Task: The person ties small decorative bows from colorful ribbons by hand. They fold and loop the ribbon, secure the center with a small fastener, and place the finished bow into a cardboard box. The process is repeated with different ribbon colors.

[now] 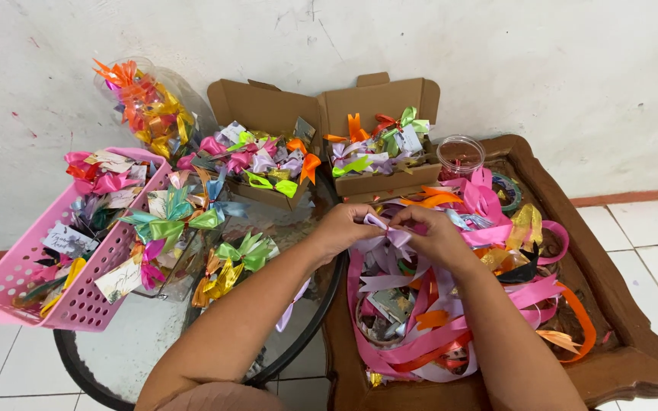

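A: Lilac ribbon bow (pixel 387 237) observed pinched between left hand (pixel 342 230) and right hand (pixel 437 236), both grasping its loops, above the wooden tray (pixel 634 358).

B: Step?

A: Loops being shaped, judging by grip. Next likely needs a firm centre pinch. Loose ribbons (pixel 489 228) lie under the hands; pink basket (pixel 20 278) far left of them.

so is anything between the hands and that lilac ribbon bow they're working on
Nothing visible. The left hand and right hand both already pinch the lilac ribbon bow directly, above the ribbon pile on the wooden tray.
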